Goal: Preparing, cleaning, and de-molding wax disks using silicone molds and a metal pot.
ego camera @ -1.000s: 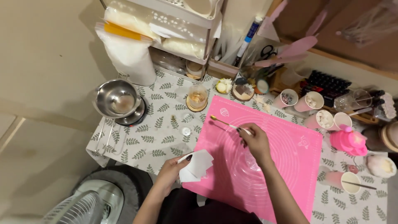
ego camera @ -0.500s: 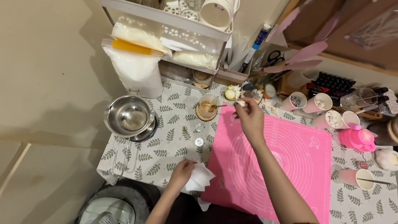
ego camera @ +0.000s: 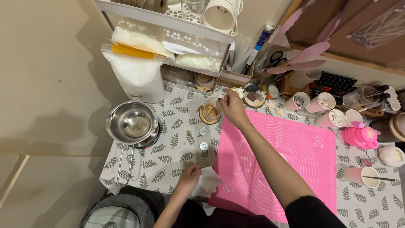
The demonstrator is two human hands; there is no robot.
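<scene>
My right hand (ego camera: 231,107) reaches across the top left corner of the pink silicone mat (ego camera: 295,156) and holds a thin stick over a small glass cup (ego camera: 212,107) with amber liquid. The cup stands on a round wooden coaster. My left hand (ego camera: 188,177) rests near the table's front edge and grips a crumpled white tissue (ego camera: 206,183). Two small metal discs (ego camera: 203,138) lie on the leaf-print tablecloth (ego camera: 173,156) between my two hands.
A steel pouring pot (ego camera: 132,123) with a long handle sits at the left. A white rack (ego camera: 168,38) holds bags of white flakes at the back. Pink and white cups (ego camera: 320,103), a pink container (ego camera: 360,137) and small jars crowd the right side.
My right hand has moved from the mat's upper left up to the glass cup at the back. My left hand with the tissue stayed near the front edge. The view shifted right.
</scene>
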